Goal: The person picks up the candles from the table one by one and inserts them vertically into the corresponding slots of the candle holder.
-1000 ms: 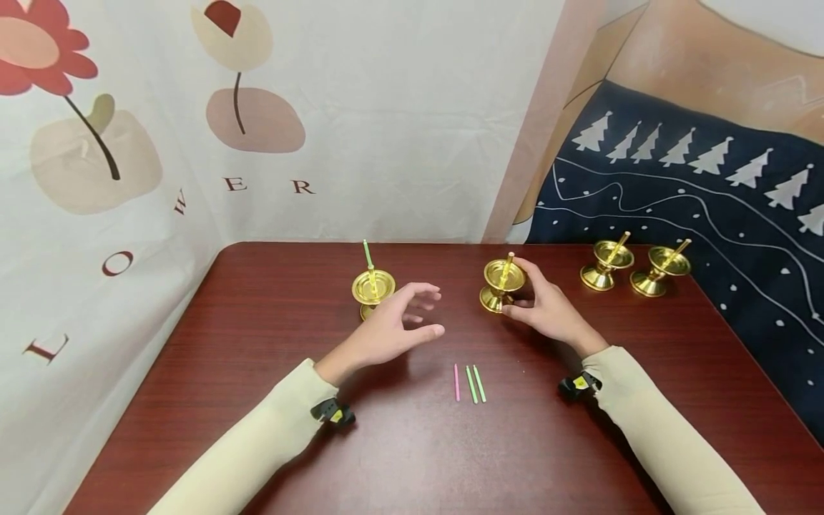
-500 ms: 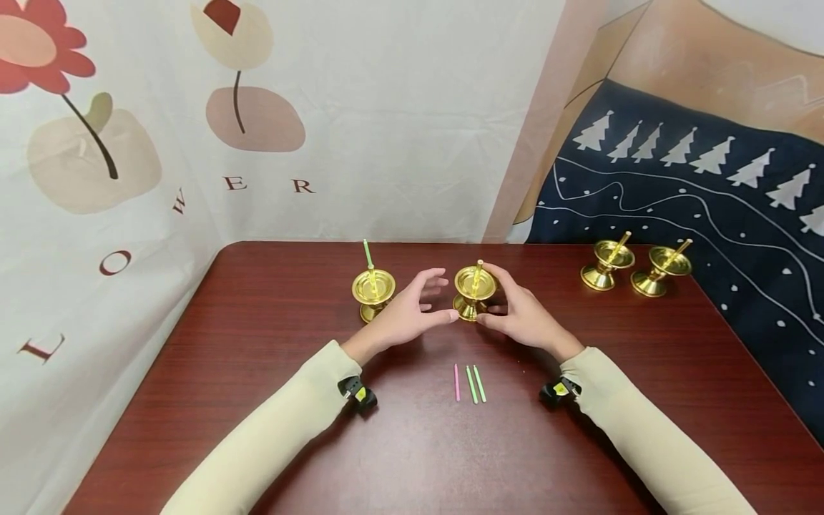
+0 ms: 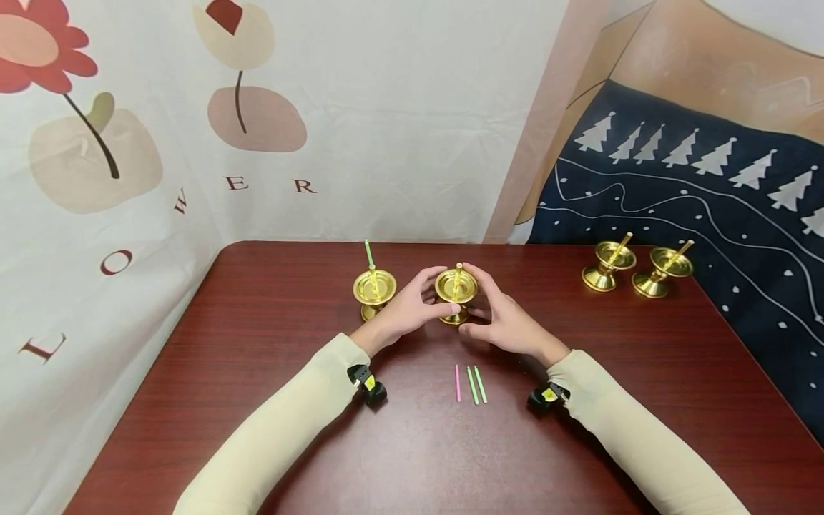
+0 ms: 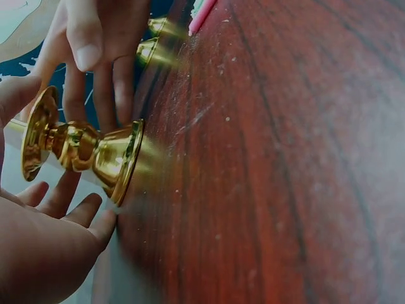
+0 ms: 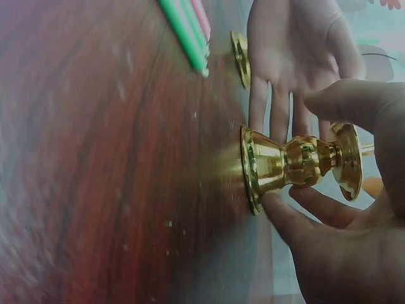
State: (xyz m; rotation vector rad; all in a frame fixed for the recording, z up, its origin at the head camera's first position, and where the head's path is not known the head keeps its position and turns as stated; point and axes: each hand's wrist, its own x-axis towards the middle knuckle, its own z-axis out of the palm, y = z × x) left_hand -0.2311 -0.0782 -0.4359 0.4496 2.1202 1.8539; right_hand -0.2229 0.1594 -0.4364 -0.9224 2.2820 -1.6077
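A brass candle holder (image 3: 455, 287) with a shallow dish and an upright central post stands between my two hands. My right hand (image 3: 511, 325) holds it from the right, with fingers at its base in the right wrist view. My left hand (image 3: 405, 315) is around its left side, thumb in front and fingers loosely curved behind; the left wrist view shows these fingers spread close to the base (image 4: 120, 168). Left of it stands another brass candle holder (image 3: 374, 287) bearing a slim green candle (image 3: 368, 253), its foot partly hidden by my left hand.
A slim pink candle (image 3: 458, 383) and two green candles (image 3: 477, 385) lie on the dark red wooden table (image 3: 438, 458) in front of my hands. Two more brass candle holders (image 3: 605, 265) stand at the back right. A printed cloth (image 3: 399, 129) hangs behind the table.
My right hand has carried the brass candle holder leftward. My left hand has moved right to meet it, its thumb now in front of the holder. The loose candles have stayed put.
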